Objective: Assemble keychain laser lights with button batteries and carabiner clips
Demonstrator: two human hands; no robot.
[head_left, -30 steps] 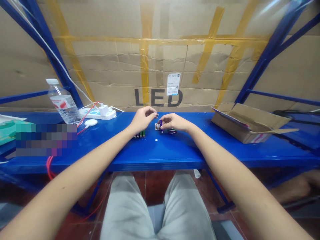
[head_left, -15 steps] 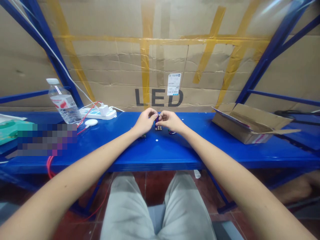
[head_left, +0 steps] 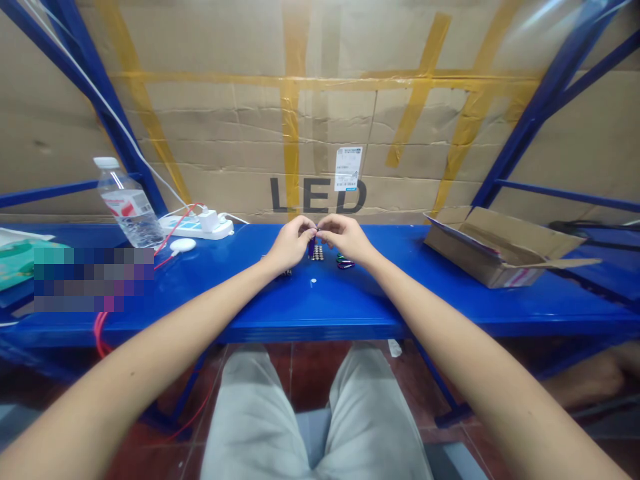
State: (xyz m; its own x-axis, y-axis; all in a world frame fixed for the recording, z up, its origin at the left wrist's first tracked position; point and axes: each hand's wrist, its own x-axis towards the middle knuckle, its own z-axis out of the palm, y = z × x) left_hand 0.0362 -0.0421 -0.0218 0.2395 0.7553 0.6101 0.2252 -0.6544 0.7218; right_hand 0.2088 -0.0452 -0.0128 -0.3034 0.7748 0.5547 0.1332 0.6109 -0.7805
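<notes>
Between the thumb and fingers of my left hand (head_left: 293,241) is a small, narrow purple piece (head_left: 312,250), upright over the table. My right hand (head_left: 346,237) pinches at its top end, fingertips meeting those of my left hand; what lies between the right fingertips is too small to make out. Just below sits a cluster of small, shiny metal pieces (head_left: 319,253). Under my right hand lie several small clips (head_left: 345,265), green and purple, that look like carabiners. More small pieces (head_left: 287,273) show beside my left wrist, partly hidden by it.
An opened cardboard box (head_left: 500,253) stands on the blue table (head_left: 320,310) at right. Toward the left are a water bottle (head_left: 127,203), a white power strip (head_left: 215,229), a round white disc (head_left: 183,245) and red cables (head_left: 100,333). A large cardboard sheet (head_left: 240,147) closes off the back.
My right hand has shifted slightly, its fingers now higher and less curled at the top of the purple piece. More of the clips and metal pieces shows. My left hand stays in place.
</notes>
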